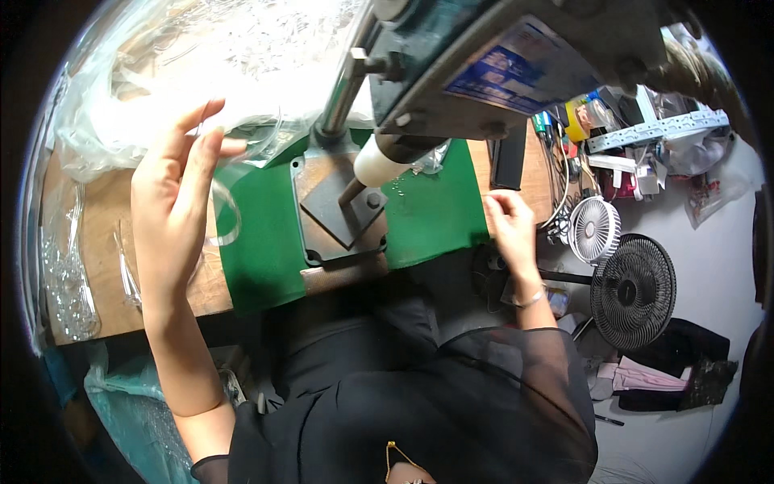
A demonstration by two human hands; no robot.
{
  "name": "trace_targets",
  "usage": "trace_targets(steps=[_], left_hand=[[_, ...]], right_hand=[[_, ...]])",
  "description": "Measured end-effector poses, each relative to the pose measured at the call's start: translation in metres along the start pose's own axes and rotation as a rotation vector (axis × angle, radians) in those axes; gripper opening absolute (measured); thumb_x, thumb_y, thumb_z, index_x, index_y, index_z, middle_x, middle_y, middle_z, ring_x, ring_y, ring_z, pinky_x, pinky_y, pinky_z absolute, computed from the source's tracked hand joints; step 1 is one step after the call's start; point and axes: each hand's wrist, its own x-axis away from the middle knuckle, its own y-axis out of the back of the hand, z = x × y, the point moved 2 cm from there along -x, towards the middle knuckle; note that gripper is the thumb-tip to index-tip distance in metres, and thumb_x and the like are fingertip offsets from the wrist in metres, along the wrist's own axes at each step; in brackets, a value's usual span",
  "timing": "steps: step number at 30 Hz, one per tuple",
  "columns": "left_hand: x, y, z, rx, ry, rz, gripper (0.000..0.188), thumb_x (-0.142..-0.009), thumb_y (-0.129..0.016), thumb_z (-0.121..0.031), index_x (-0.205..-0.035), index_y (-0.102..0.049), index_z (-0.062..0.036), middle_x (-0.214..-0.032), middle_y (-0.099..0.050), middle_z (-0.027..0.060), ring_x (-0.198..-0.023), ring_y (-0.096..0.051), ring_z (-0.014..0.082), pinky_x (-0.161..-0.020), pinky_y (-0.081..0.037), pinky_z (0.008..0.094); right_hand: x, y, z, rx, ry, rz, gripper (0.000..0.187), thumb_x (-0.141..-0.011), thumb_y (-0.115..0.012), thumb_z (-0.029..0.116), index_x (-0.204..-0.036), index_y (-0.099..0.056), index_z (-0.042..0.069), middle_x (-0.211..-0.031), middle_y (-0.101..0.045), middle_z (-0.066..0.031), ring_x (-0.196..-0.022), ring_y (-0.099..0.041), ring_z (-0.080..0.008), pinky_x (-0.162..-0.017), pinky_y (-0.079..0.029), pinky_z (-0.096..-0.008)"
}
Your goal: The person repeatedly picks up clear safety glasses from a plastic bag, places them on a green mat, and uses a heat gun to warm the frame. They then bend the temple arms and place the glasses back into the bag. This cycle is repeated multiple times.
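My left hand point(173, 185) is raised over the left side of the bench, thumb and fingers bent toward each other. Thin clear plastic shows by its fingertips, but I cannot make out what they hold. Below them hangs a clear curved strip point(228, 214). My right hand point(509, 226) is at the right edge of the green mat point(435, 202), its thumb and fingertips closed together. Anything between them is too small to tell. Between my hands stands a bench press with a white collar point(377, 164) and a steel rod above a diamond-shaped metal plate point(343, 202).
A large clear bag point(218, 64) of transparent pieces fills the back left under bright light. More clear pieces point(71, 282) lie at the left edge. A black phone point(508, 161), cables, a white fan point(595, 230) and a black fan point(634, 290) are on the right.
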Motion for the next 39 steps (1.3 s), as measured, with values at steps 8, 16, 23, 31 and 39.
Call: trace_targets(steps=[8,16,23,31,39], left_hand=[[0.038,0.003,-0.024,-0.183,-0.122,-0.215,0.051,-0.081,-0.029,0.014,-0.127,-0.044,-0.0029,-0.116,-0.052,0.0108,-0.059,-0.042,0.0000,-0.055,-0.042,0.0140],[0.037,0.009,-0.025,-0.547,-0.174,-0.130,0.019,-0.079,-0.059,0.000,-0.097,-0.054,0.0024,-0.095,-0.057,0.0078,-0.069,-0.050,0.0108,-0.067,-0.043,0.0244],[0.080,0.046,-0.021,0.150,0.327,0.034,0.011,-0.093,-0.041,-0.012,-0.098,-0.045,-0.0028,-0.073,-0.053,0.0047,-0.069,-0.053,0.0104,-0.069,-0.045,0.0222],[0.098,-0.008,-0.025,0.949,0.426,-0.311,0.025,-0.092,-0.047,-0.025,-0.097,-0.039,-0.0010,-0.062,-0.054,0.0106,-0.045,-0.049,0.0124,-0.061,-0.046,0.0292],[0.082,-0.037,-0.029,1.388,0.193,-0.198,0.050,-0.083,-0.063,-0.023,-0.122,-0.041,-0.0015,-0.100,-0.060,0.0155,-0.073,-0.058,0.0162,-0.077,-0.049,0.0344]], right_hand=[[0.028,-0.012,-0.062,0.061,-0.129,-0.166,0.014,-0.083,-0.061,0.014,-0.085,-0.060,0.000,-0.070,-0.058,-0.0021,-0.062,-0.050,-0.0068,-0.061,-0.044,-0.0220],[0.023,-0.013,-0.071,0.201,-0.049,-0.077,0.013,-0.078,-0.065,0.013,-0.082,-0.060,0.001,-0.072,-0.056,-0.0060,-0.062,-0.052,-0.0117,-0.058,-0.044,-0.0252],[0.011,-0.053,0.019,-0.003,0.183,0.180,0.009,-0.078,-0.063,0.009,-0.079,-0.057,0.002,-0.073,-0.053,-0.0075,-0.066,-0.051,-0.0180,-0.063,-0.043,-0.0290],[0.017,-0.106,0.009,0.001,0.181,0.213,0.009,-0.076,-0.065,0.011,-0.077,-0.058,0.004,-0.072,-0.053,-0.0075,-0.068,-0.052,-0.0209,-0.063,-0.043,-0.0303],[0.011,-0.104,0.010,0.015,0.195,0.277,0.007,-0.074,-0.066,0.011,-0.079,-0.063,0.007,-0.071,-0.054,-0.0050,-0.068,-0.051,-0.0192,-0.063,-0.042,-0.0297]])
